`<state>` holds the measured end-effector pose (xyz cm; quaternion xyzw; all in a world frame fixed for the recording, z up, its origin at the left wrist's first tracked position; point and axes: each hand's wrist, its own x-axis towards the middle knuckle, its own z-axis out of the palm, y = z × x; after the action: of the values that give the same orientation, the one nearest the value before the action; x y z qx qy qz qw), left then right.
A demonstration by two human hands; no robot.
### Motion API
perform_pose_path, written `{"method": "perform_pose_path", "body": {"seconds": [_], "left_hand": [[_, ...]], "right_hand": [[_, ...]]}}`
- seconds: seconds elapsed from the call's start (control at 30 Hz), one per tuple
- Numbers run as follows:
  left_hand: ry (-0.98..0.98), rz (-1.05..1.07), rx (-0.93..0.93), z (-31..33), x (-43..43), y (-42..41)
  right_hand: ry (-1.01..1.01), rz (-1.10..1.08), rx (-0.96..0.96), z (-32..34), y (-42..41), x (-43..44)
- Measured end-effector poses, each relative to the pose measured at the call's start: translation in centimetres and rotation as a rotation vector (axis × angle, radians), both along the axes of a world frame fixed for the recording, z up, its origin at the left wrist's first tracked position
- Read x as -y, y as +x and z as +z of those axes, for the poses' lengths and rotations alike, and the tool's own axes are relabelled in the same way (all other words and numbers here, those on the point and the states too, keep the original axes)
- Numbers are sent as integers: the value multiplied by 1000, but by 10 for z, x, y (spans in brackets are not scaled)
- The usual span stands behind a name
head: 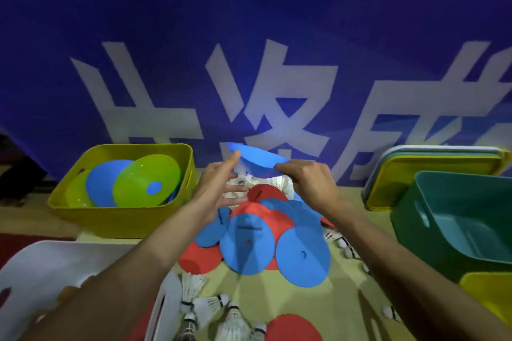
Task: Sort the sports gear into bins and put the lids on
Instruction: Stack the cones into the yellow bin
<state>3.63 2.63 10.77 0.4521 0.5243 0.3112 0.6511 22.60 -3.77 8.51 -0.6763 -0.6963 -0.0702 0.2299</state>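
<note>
A right hand [307, 183] grips a blue disc cone [260, 159] by its rim, held above a pile of red and blue cones [249, 243]. The left hand [219, 188] is spread, fingers straight, index fingertip at the cone's other edge. A yellow bin [116, 219] on the left holds green and blue cones.

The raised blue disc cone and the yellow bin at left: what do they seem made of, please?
The blue disc cone, pinched by the right hand, looks like thin plastic, matte: even colour, thin rim, no glare. The yellow rectangular bin looks like stiffer moulded plastic, satin: rounded corners, cut-out handle slot. Both are guesses from look.
</note>
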Motion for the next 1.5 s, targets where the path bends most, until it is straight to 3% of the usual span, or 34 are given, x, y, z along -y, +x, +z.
{"method": "perform_pose_path", "body": {"seconds": [0.17, 0.33, 0.6, 0.83, 1.27, 1.5], "left_hand": [[39, 143, 58, 10, -24, -56], [95, 288, 64, 3, -60, -125], [163, 398, 71, -27, -113, -231], [160, 273, -248, -58, -127, -260], [291, -64, -65, -38, -52, -200], [316, -192, -89, -31, 1, -149]], "right_hand": [[29, 155, 142, 19, -67, -28], [18, 241, 31, 14, -127, -61], [-244, 153, -39, -5, -186, -79], [-460, 92, -41, -19, -207, -76], [-482, -64, -200, -17, -169, -12], [-491, -100, -270, -23, -126, 39]]}}
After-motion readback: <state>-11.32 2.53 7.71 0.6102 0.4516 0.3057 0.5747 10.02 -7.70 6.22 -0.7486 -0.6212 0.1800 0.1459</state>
